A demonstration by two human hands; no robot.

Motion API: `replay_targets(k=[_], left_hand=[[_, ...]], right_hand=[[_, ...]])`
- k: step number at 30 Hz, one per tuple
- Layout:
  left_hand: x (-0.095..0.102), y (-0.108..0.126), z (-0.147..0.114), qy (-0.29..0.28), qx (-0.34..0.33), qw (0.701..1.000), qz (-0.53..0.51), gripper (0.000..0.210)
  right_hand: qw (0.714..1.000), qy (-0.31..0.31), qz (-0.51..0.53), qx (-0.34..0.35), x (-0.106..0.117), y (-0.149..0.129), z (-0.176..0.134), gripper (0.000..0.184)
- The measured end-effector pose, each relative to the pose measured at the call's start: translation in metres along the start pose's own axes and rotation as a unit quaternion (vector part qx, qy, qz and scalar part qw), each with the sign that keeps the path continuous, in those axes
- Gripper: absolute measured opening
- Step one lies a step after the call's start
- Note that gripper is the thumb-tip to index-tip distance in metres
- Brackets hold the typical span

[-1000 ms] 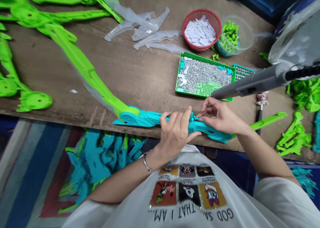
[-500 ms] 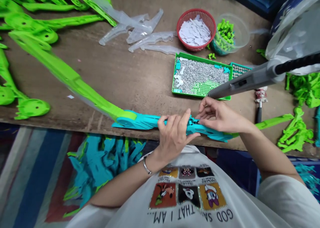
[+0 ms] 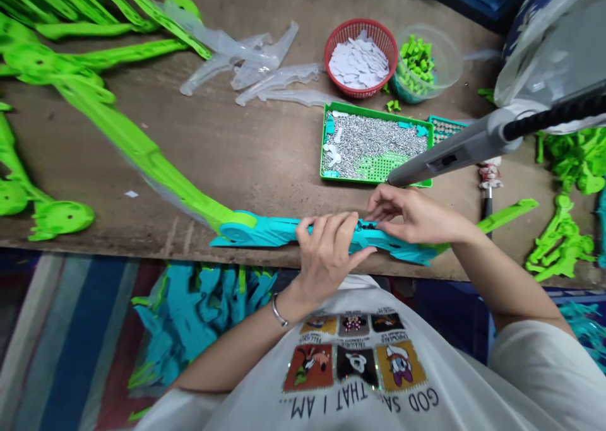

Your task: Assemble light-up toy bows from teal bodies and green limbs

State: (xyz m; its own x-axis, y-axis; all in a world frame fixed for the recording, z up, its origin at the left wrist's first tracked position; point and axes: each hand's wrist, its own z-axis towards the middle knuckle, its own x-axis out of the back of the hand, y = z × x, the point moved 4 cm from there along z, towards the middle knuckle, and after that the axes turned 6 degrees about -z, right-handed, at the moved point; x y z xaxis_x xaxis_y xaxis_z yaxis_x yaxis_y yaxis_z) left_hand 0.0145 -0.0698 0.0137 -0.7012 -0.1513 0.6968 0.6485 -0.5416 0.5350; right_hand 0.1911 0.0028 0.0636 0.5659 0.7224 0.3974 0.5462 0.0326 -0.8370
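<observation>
A long toy part with a cyan body and a green blade lies along the near edge of the wooden table. My left hand wraps around the cyan body from the near side. My right hand pinches at a small spot on top of the cyan body, just right of my left hand's fingertips. What the fingertips pinch is too small to tell. A green handle end sticks out to the right past my right wrist.
A green tray of small silver screws, a red basket of white pieces and a clear bowl of green bits stand behind my hands. A hanging grey powered screwdriver points down over the tray. Green parts lie left and right; cyan parts are heaped below the table.
The green blade has swung left and toward the far side as the cyan body settled along the table edge. My hands keep their hold, with the right fingertips pressing lower onto the body.
</observation>
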Motion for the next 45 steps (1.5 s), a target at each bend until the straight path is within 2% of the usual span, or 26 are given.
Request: replay_targets(k=[5,8,12,18,27,35,38,45], left_hand=[[-0.002,0.000,0.000,0.033,0.003,0.999,0.017,0.058],[-0.003,0.001,0.000,0.046,0.006,0.999,-0.002,0.054],[-0.005,0.004,-0.001,0.064,0.005,0.998,-0.009,0.050],[-0.004,0.009,-0.007,0.102,0.000,0.995,-0.017,0.044],[-0.005,0.008,-0.006,0.093,0.001,0.995,-0.024,0.041],[-0.009,0.005,-0.005,0.088,-0.004,0.996,-0.021,0.045],[-0.009,0.006,-0.004,0.090,-0.006,0.996,-0.021,0.043],[-0.010,0.005,-0.007,0.084,0.001,0.996,-0.021,0.042]], right_hand=[[1.000,-0.003,0.007,-0.002,0.000,0.003,0.002,0.029],[0.999,-0.006,-0.042,0.017,0.004,-0.001,0.002,0.022],[0.992,-0.041,-0.111,0.037,0.008,-0.007,0.001,0.020],[0.986,-0.065,-0.145,0.047,0.008,-0.011,0.000,0.017],[0.966,-0.109,-0.194,0.132,0.004,-0.024,0.006,0.019],[0.928,-0.190,-0.309,0.088,0.002,-0.047,0.022,0.017],[0.917,-0.200,-0.337,0.069,0.002,-0.050,0.023,0.018],[0.904,-0.208,-0.365,0.076,0.000,-0.047,0.021,0.022]])
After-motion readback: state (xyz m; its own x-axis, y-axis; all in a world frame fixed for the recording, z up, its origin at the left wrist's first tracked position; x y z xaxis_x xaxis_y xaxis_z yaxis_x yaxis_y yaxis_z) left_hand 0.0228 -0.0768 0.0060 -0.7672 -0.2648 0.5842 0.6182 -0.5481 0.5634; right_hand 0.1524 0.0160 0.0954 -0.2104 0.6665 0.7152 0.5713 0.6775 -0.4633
